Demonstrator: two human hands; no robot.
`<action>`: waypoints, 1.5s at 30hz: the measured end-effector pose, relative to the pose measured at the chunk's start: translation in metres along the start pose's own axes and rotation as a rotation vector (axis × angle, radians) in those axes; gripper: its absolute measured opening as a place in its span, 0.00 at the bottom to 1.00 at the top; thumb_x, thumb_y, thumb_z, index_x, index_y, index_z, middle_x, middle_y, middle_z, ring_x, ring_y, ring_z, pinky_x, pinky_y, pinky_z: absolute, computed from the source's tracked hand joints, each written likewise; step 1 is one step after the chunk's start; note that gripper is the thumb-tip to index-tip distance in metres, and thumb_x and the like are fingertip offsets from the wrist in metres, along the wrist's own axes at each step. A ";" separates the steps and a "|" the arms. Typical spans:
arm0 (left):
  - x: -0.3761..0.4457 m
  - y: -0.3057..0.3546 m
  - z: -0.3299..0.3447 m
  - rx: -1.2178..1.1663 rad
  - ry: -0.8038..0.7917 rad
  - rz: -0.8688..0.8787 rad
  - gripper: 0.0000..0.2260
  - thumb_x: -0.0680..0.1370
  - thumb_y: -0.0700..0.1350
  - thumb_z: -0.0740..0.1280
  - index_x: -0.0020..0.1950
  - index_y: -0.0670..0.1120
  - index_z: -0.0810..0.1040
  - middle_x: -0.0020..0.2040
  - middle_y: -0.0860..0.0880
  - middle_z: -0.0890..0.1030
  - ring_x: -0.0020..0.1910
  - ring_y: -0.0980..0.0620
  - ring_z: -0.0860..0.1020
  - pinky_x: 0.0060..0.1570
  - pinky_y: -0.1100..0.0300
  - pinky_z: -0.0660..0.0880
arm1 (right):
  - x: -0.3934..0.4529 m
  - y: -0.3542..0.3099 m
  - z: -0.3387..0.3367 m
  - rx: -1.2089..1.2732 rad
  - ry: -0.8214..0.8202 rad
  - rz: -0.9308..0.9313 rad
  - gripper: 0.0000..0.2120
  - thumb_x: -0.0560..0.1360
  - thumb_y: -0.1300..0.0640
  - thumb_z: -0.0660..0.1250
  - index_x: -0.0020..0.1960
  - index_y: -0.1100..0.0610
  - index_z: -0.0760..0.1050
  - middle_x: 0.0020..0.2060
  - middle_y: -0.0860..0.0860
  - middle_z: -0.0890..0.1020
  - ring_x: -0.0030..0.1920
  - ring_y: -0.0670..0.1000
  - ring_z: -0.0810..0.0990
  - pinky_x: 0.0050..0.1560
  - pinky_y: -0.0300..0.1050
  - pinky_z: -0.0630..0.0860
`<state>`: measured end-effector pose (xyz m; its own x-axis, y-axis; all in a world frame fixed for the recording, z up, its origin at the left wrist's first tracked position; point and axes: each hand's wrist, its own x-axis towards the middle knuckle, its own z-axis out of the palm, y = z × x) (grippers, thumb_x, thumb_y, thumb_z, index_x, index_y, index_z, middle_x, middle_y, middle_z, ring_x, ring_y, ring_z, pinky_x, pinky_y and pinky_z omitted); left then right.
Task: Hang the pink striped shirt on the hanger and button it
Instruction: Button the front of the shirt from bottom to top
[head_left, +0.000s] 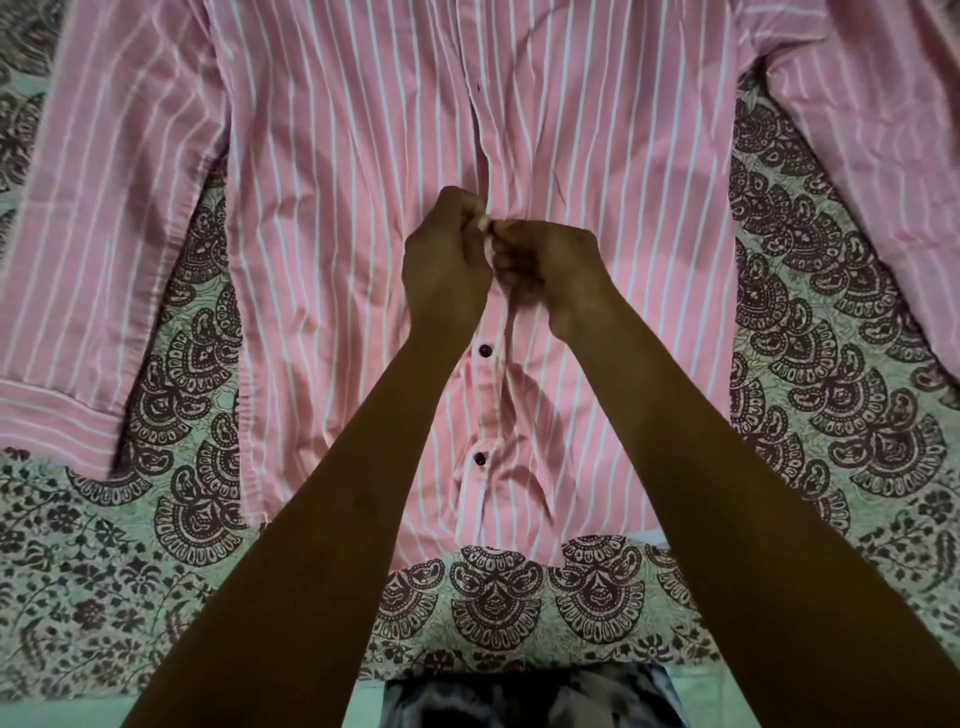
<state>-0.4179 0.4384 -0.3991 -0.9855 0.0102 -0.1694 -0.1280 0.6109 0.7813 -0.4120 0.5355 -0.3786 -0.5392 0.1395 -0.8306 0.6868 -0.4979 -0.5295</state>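
Note:
The pink striped shirt (332, 218) lies flat and front up on a patterned bedsheet, its hem towards me and its sleeves spread to both sides. Two dark buttons (484, 351) (480, 458) on the lower placket are fastened. My left hand (447, 260) and my right hand (550, 270) meet at the placket just above the upper fastened button. Both pinch the placket fabric between curled fingers and thumbs. The button under my fingers is hidden. Above my hands the placket gapes slightly. No hanger is visible.
The green bedsheet (831, 364) with dark brown paisley print covers the whole surface. The shirt's left cuff (52, 415) lies at the left edge. A dark printed garment (530, 701) shows at the bottom, close to my body.

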 end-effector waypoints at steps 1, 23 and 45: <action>0.000 0.001 -0.001 0.063 0.014 0.064 0.08 0.75 0.39 0.58 0.48 0.38 0.75 0.38 0.47 0.78 0.39 0.48 0.77 0.40 0.55 0.72 | 0.001 -0.003 -0.002 0.003 -0.025 0.042 0.09 0.73 0.65 0.65 0.35 0.62 0.76 0.21 0.49 0.76 0.24 0.46 0.72 0.26 0.34 0.70; 0.087 0.009 -0.015 -0.242 0.053 -0.180 0.13 0.68 0.30 0.61 0.43 0.43 0.80 0.38 0.50 0.81 0.38 0.52 0.80 0.49 0.50 0.79 | 0.057 -0.050 0.030 -0.957 0.096 -0.693 0.18 0.66 0.60 0.73 0.55 0.62 0.74 0.47 0.58 0.81 0.47 0.56 0.79 0.51 0.46 0.74; 0.113 0.001 -0.007 -0.063 0.000 -0.008 0.13 0.73 0.51 0.69 0.38 0.44 0.72 0.28 0.56 0.72 0.29 0.60 0.73 0.37 0.67 0.69 | 0.088 -0.054 0.023 -0.524 0.253 -0.496 0.10 0.70 0.66 0.61 0.48 0.60 0.78 0.39 0.50 0.79 0.43 0.50 0.76 0.52 0.46 0.74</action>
<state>-0.5301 0.4343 -0.4135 -0.9843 0.0055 -0.1764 -0.1431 0.5600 0.8160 -0.5077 0.5548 -0.4187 -0.7598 0.4640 -0.4554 0.5691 0.1361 -0.8109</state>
